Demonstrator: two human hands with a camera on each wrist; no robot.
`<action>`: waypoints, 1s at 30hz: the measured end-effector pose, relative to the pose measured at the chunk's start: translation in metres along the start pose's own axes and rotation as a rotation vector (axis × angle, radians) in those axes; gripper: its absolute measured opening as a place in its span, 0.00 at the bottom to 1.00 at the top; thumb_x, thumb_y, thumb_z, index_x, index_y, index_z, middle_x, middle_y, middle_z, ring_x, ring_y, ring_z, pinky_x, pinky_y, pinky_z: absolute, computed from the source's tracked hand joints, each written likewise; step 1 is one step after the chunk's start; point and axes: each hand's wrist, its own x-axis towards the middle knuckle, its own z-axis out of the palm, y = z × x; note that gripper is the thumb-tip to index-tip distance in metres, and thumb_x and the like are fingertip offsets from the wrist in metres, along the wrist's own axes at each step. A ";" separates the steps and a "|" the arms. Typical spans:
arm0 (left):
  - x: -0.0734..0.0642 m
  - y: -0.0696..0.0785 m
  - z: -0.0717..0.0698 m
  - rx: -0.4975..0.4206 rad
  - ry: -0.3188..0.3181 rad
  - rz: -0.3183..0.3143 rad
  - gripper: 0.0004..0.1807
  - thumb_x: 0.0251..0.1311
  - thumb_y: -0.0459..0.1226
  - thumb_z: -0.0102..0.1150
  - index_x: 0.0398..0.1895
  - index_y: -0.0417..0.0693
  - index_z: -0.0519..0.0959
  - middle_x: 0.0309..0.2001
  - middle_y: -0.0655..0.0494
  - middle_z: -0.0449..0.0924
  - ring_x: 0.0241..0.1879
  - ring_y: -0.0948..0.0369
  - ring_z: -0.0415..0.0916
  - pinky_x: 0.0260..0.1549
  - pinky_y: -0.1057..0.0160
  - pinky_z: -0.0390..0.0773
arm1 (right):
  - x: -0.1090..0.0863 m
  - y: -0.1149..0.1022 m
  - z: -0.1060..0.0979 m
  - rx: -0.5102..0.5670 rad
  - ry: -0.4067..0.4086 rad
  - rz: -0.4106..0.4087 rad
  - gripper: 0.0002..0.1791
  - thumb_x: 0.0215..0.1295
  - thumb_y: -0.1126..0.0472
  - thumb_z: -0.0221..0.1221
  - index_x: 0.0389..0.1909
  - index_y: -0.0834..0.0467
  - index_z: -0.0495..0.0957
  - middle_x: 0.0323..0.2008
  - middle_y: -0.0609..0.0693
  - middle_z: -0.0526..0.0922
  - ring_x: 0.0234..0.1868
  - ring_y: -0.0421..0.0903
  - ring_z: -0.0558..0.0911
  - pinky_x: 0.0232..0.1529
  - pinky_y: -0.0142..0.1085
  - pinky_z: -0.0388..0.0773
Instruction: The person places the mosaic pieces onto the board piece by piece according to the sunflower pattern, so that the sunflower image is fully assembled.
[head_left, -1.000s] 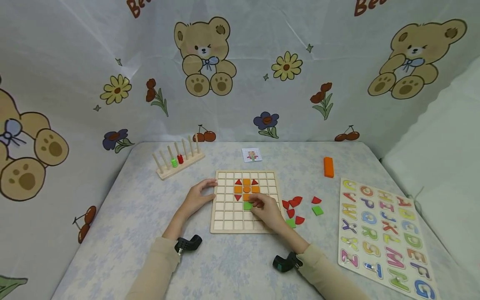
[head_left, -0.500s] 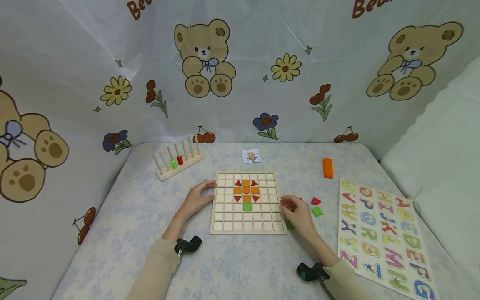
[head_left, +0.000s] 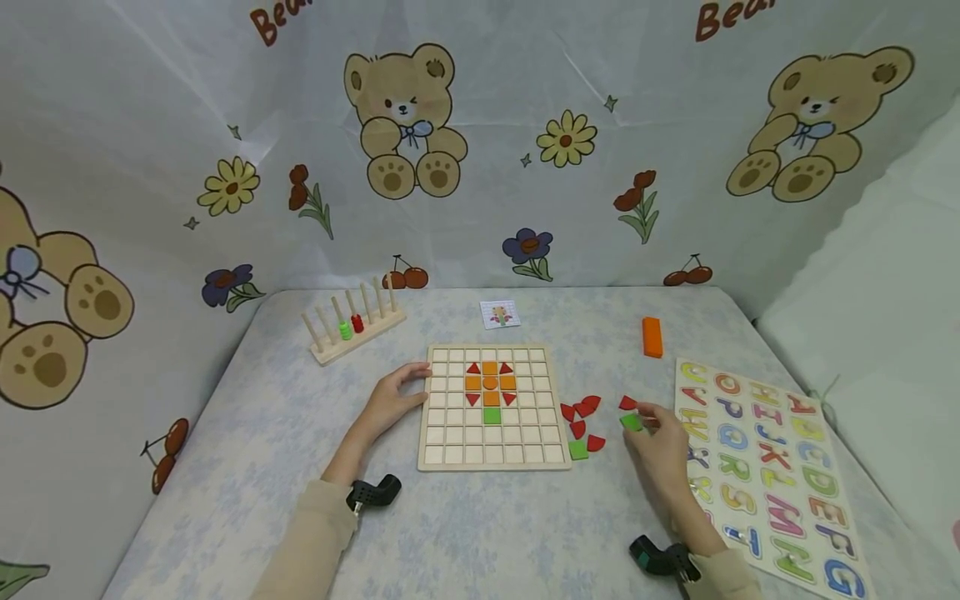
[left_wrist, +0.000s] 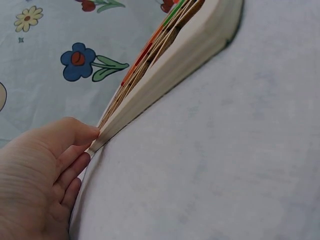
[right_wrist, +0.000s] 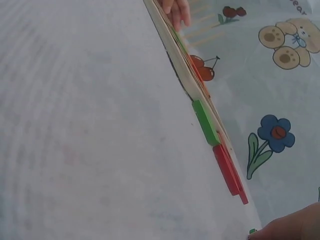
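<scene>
Green tile: the square piece (head_left: 631,422) lies right of the board, just beside a red piece (head_left: 627,402); whether it is lifted cannot be told.
Right hand: thumb and fingers of the right hand (head_left: 663,442) pinch the square piece; the right wrist view shows only the thumb and a sliver of green.
Grid board: the wooden board (head_left: 450,433) bears red triangles, orange squares, an orange circle and one green square (head_left: 491,415).
Left hand: the relaxed left hand (head_left: 390,404) touches the board's left edge.
Beside the board: five red pieces (head_left: 596,443) and another green tile (head_left: 578,450).
Alphabet board: coloured letters A to Z on the letter board (head_left: 780,492), several covered by the right hand and forearm.
Lettering: "Bear" (head_left: 279,18) on the backdrop, cut off at the top.
Picture card: the small card (head_left: 500,314) has a pattern too small to read.
Far side: a peg rack (head_left: 356,333) with green and red rings; an orange block (head_left: 652,337).
Surface and room: a pale blue mottled tabletop (head_left: 225,467), enclosed by a backdrop (head_left: 480,100) of bears, flowers and cherries.
</scene>
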 end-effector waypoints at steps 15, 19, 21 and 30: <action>0.001 -0.002 0.000 0.011 0.002 -0.013 0.29 0.62 0.31 0.64 0.67 0.43 0.72 0.61 0.44 0.79 0.72 0.47 0.63 0.73 0.42 0.56 | -0.007 -0.031 0.033 0.111 -0.130 -0.170 0.22 0.59 0.75 0.63 0.56 0.68 0.76 0.51 0.63 0.82 0.50 0.56 0.80 0.51 0.27 0.77; 0.002 -0.002 -0.001 0.015 0.001 -0.008 0.29 0.62 0.32 0.64 0.67 0.43 0.72 0.61 0.44 0.79 0.72 0.47 0.63 0.74 0.42 0.56 | -0.010 -0.050 0.054 0.202 -0.197 -0.275 0.23 0.53 0.80 0.64 0.53 0.70 0.78 0.47 0.64 0.84 0.45 0.56 0.82 0.47 0.35 0.82; 0.002 -0.003 -0.001 0.016 -0.003 -0.001 0.29 0.62 0.32 0.64 0.67 0.43 0.71 0.61 0.44 0.79 0.72 0.47 0.63 0.73 0.42 0.56 | -0.013 -0.059 0.066 0.248 -0.246 -0.301 0.24 0.52 0.81 0.63 0.53 0.70 0.78 0.46 0.64 0.84 0.44 0.55 0.82 0.46 0.35 0.83; 0.002 -0.007 -0.001 0.003 -0.003 0.014 0.28 0.63 0.32 0.64 0.67 0.42 0.72 0.60 0.43 0.79 0.72 0.47 0.63 0.74 0.42 0.55 | -0.027 -0.086 0.103 0.319 -0.477 -0.408 0.24 0.51 0.82 0.61 0.53 0.70 0.78 0.46 0.64 0.83 0.46 0.58 0.82 0.48 0.42 0.84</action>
